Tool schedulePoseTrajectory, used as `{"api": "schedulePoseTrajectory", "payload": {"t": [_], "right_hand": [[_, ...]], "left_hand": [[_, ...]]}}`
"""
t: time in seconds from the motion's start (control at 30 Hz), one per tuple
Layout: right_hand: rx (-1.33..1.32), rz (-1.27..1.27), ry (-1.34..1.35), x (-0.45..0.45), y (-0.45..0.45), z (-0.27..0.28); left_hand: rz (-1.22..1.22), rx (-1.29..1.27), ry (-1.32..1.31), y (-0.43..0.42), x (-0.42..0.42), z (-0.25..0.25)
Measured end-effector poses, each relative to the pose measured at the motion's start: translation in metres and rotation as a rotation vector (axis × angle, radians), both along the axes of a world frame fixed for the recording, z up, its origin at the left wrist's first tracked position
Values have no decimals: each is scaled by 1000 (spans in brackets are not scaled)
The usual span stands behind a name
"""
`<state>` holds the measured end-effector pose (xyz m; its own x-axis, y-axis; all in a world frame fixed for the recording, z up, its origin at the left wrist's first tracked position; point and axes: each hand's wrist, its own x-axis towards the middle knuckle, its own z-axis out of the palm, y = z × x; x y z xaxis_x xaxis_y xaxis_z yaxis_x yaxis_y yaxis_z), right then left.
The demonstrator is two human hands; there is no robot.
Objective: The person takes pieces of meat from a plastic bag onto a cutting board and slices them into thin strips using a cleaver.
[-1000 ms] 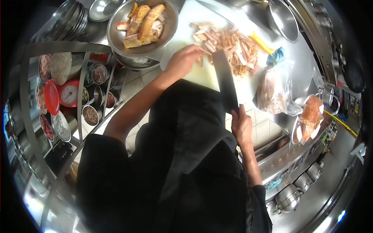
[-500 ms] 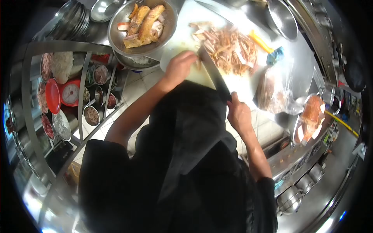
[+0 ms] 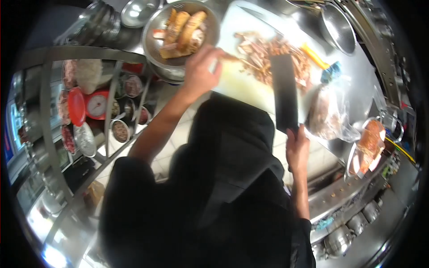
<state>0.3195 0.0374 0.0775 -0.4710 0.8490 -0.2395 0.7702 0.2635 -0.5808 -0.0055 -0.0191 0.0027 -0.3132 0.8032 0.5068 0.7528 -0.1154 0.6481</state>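
Dark metal catches the eye at 2 o'clock of the view: a broad cleaver, its blade pointing toward 12, overlapping the near right part of a heap of sliced meat. At 3 o'clock the right hand is wrapped firmly about the cleaver's handle; whether the edge touches the board I cannot tell. The heap lies at 1 o'clock on a pale cutting board. Just past 11 o'clock, the left hand is half curled, with a brown strip at its fingertips; blur hides whether the strip is pinched or merely touched. Beyond that hand, between 11 and 12, a steel colander holds larger browned pieces. A yellow handle lies beside the heap, just short of 2, and a clear plastic bag with meat inside sits between 2 and 3. Farther out at 3 o'clock, more browned meat rests in a dish, while a red scale stands between 9 and 10.
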Motion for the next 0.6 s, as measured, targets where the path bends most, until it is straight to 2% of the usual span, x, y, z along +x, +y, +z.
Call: {"api": "schedulePoseTrajectory", "payload": {"t": [0.07,0.13,0.17,0.2,0.23,0.27,0.33,0.4,0.47,0.5,0.53,0.57,0.6], "right_hand": [[19,-1,71,4,-5,-6],[-68,-10,4,11,-6,-11],[-108,12,-43,9,-5,-6],[17,50,-12,16,-6,-15],[-60,32,-20,15,-5,-7],[-58,60,6,18,-3,-5],[-66,113,-28,26,2,1],[-106,154,-9,34,8,6],[-127,231,19,49,12,-4],[-98,263,-24,53,15,-2],[-78,292,-6,58,18,-6],[-77,314,3,63,22,-8],[-79,336,14,68,26,-10]], "left_hand": [[358,-30,-63,-7,-42,7],[483,-67,-221,-17,-84,4],[536,-272,74,-21,-102,12],[436,-169,-543,-20,-113,3],[404,-113,-911,-20,-128,5],[501,-232,-490,-11,-110,17],[356,-123,-10,31,-60,64],[-62,-51,-13,77,9,90],[-564,-118,-23,127,98,121],[-683,-261,-277,150,147,121],[-845,-235,-124,175,182,113],[-1011,-330,-117,205,215,106],[-1017,-452,42,234,243,82]]}}
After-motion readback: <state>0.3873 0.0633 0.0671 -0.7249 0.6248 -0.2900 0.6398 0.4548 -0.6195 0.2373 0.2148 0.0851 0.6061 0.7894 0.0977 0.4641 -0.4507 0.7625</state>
